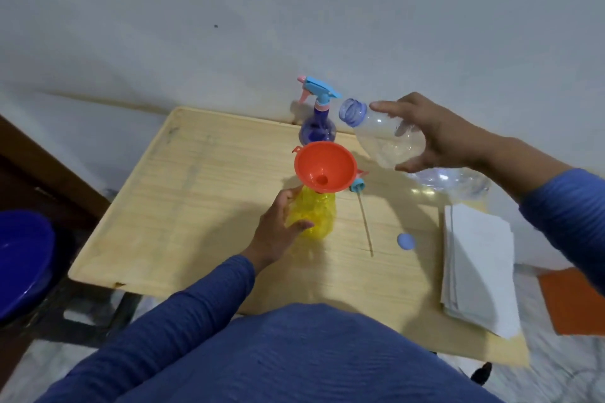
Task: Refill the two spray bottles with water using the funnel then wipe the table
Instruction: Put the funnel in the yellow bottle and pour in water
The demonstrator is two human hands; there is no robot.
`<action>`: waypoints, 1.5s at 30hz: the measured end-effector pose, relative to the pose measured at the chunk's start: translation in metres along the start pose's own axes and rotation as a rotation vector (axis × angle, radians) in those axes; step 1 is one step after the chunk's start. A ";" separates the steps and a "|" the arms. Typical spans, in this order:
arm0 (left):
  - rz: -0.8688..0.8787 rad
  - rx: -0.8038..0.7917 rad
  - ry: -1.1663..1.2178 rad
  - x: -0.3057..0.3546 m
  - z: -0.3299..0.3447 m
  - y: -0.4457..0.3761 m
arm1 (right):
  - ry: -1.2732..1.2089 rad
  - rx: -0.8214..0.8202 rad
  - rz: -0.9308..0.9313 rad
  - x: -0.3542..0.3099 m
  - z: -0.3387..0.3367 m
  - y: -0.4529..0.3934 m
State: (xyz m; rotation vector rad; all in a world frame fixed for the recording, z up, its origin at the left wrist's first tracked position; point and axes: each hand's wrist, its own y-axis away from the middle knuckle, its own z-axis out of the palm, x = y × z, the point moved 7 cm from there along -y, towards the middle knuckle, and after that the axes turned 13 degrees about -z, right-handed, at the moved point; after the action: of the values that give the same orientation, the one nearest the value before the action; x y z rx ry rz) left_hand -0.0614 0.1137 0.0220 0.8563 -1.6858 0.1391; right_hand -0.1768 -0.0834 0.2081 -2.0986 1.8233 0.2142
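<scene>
An orange funnel (324,170) sits in the neck of the yellow spray bottle (316,214) at the middle of the wooden table (183,206). My left hand (278,226) holds the yellow bottle from its left side. My right hand (438,134) grips a clear plastic water bottle (383,134), uncapped and tilted with its mouth toward the funnel, above and to the right of it. The purple spray bottle (317,129) with its blue and pink trigger head stands behind the funnel. The yellow bottle's removed spray head and dip tube (363,213) lie to the right of it.
A light blue cap (406,241) lies on the table right of the tube. A second clear bottle (455,181) lies on the table under my right wrist. Folded white cloths (478,265) sit at the table's right edge. A blue basin (23,262) is off the left side.
</scene>
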 end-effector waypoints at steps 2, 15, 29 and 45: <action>0.007 0.008 -0.004 0.001 0.000 0.000 | 0.033 -0.087 0.028 -0.002 -0.002 0.001; 0.044 0.006 0.045 0.003 0.001 0.000 | 0.280 -0.346 0.010 -0.002 -0.011 0.002; 0.055 0.025 0.070 0.002 0.003 0.001 | 0.518 -0.426 -0.141 -0.007 -0.009 -0.005; 0.046 0.029 0.100 -0.001 0.004 0.001 | 0.586 -0.411 -0.231 -0.008 -0.013 -0.009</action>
State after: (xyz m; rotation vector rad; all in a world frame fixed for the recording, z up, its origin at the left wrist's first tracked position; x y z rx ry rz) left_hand -0.0656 0.1127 0.0205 0.8192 -1.6133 0.2348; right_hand -0.1705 -0.0793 0.2240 -2.8738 1.9310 -0.1133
